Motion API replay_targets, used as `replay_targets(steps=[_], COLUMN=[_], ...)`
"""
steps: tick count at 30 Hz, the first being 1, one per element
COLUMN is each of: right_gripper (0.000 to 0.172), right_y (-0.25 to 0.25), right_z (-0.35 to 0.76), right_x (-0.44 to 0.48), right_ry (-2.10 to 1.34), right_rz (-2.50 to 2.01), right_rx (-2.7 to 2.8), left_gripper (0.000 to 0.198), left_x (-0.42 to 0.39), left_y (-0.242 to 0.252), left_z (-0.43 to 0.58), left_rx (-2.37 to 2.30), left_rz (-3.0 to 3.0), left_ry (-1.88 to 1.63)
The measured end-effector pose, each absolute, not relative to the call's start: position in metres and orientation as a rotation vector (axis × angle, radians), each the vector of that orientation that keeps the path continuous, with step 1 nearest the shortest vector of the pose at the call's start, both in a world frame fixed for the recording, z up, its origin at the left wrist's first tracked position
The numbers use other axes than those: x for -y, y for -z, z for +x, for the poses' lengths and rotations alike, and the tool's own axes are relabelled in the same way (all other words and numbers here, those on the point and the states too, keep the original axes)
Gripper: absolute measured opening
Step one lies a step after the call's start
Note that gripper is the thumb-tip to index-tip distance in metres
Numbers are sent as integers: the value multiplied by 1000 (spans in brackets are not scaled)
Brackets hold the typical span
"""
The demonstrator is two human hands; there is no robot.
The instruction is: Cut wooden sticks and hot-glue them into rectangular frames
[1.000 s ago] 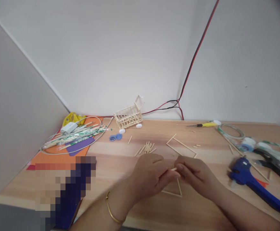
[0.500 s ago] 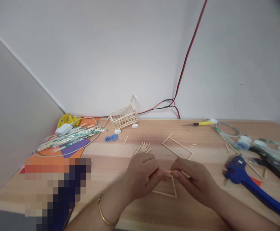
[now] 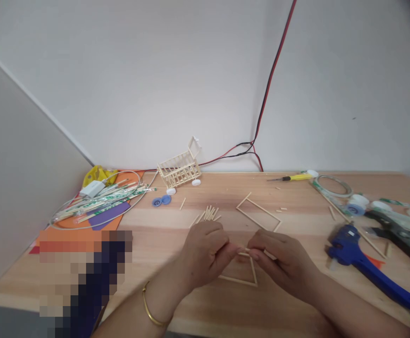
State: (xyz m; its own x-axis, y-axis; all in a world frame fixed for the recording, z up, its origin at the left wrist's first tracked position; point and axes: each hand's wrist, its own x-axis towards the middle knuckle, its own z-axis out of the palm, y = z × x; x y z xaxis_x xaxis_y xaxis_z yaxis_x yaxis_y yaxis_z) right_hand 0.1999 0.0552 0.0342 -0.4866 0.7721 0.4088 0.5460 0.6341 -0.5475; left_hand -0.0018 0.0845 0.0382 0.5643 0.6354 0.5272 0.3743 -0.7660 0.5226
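Note:
Both of my hands meet over a thin wooden stick frame point(image 3: 238, 281) near the front of the wooden table. My left hand point(image 3: 210, 253), with a gold bracelet at the wrist, pinches the frame's upper edge between thumb and fingers. Close beside it, my right hand point(image 3: 278, 256) pinches the same edge by the corner. The fingers cover part of the sticks. Just beyond the hands lie a second rectangular stick frame point(image 3: 261, 213) and a small pile of short sticks point(image 3: 211, 213).
A stick-built cart point(image 3: 180, 171) stands by the wall, with blue caps point(image 3: 161, 201) in front. Packaged sticks point(image 3: 102, 202) and a white cable are at left. A blue glue gun point(image 3: 367, 272), black-handled pliers point(image 3: 398, 237) and a yellow-handled tool point(image 3: 298, 178) are at right.
The view has shifted slightly. My left hand's fingertips have drawn back a little, showing more of the stick between the hands.

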Motion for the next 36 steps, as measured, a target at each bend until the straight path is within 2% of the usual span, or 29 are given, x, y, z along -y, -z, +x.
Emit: replay_targets(steps=[20,29,36], right_gripper=[10,3,6], right_y=[-33,-35,-39], right_z=[202,203,201], right_x=[-54,-51,-49], right_ry=[-494,-473,-491], right_rz=[-1011,-1016,-1019], right_rx=[2210,2166,2153], left_gripper=[33,25,16], left_x=[-85,-85,-85], left_y=[-37,-38,-41], left_z=[-2,-1,-1], left_rx=[-826,-788,-748], left_rz=[2431,2398,2366], left_ry=[-1026,-1017,-1040])
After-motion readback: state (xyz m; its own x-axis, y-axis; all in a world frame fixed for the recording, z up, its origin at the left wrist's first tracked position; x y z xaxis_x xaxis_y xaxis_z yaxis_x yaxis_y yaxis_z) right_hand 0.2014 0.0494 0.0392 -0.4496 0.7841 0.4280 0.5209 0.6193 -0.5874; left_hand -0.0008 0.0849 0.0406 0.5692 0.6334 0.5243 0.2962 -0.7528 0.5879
